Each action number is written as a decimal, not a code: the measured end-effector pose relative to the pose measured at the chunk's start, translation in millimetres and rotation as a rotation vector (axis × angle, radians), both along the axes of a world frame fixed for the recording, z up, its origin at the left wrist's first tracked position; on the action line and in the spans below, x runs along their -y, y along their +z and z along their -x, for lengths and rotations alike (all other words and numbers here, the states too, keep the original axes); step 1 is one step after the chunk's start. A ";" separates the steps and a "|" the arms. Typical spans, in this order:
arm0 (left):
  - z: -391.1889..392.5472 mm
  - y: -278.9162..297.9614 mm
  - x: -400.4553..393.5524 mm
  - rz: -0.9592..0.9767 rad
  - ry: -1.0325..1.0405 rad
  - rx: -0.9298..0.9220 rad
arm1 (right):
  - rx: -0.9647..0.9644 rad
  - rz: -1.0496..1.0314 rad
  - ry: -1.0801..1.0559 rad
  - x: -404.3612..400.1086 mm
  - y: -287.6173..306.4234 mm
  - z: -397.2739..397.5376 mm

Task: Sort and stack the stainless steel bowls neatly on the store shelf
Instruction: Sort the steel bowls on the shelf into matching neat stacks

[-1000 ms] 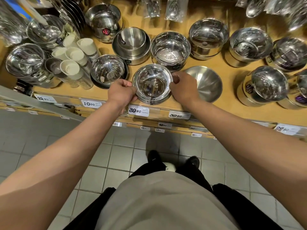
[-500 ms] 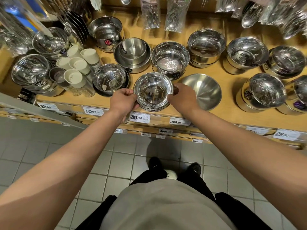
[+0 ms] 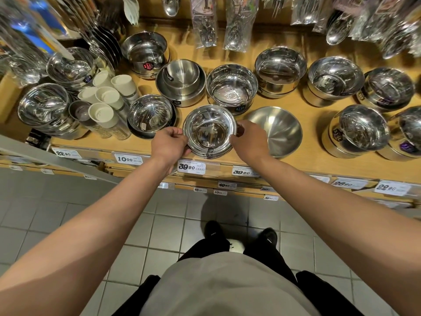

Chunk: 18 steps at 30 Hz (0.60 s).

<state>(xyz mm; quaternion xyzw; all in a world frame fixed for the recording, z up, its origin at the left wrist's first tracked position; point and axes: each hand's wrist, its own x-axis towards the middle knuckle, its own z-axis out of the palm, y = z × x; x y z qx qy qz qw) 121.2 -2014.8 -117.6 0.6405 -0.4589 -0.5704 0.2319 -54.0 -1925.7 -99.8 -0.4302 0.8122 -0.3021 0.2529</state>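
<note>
A small stack of shiny steel bowls (image 3: 209, 131) sits near the front edge of the wooden shelf (image 3: 305, 165). My left hand (image 3: 169, 144) grips the stack's left rim with curled fingers. My right hand (image 3: 249, 140) grips its right rim. A matte steel bowl (image 3: 276, 131) lies tilted just right of the stack. A glossy bowl on a dark base (image 3: 150, 115) stands to the left. Behind are a nested matte bowl set (image 3: 181, 82) and a deep bowl (image 3: 231, 87).
More steel bowl stacks (image 3: 362, 131) fill the right and back of the shelf. White cups (image 3: 104, 103) lie at the left. Packaged utensils (image 3: 234, 23) hang above the back. Price tags (image 3: 191, 167) line the shelf edge. Grey tiled floor lies below.
Both hands stay on the bowl stack's rims. The view has tilted slightly, so the shelf sits lower in the frame; the stack itself barely shifted.
</note>
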 end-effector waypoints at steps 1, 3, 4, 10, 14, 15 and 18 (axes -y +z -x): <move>0.1 -0.3 -0.3 0.001 0.004 0.002 | -0.007 0.005 0.001 0.2 -0.4 0.3; 0.2 -0.8 -0.9 0.001 0.016 0.008 | -0.012 0.019 0.001 0.2 -0.8 0.7; 0.3 -0.5 -1.4 -0.002 0.023 0.011 | -0.011 0.025 0.003 0.0 -0.5 0.8; 0.4 4.5 -4.1 -0.015 0.026 0.007 | -0.004 0.011 0.002 -0.4 -0.1 1.8; 1.1 7.0 -6.0 -0.002 0.027 -0.003 | 0.019 0.016 0.003 -1.4 -0.8 1.8; 1.0 7.1 -6.6 -0.002 0.024 -0.001 | 0.022 0.014 0.001 -1.5 -0.8 2.0; 1.1 7.6 -6.8 -0.006 0.024 0.009 | 0.032 -0.009 -0.005 -0.2 0.2 3.0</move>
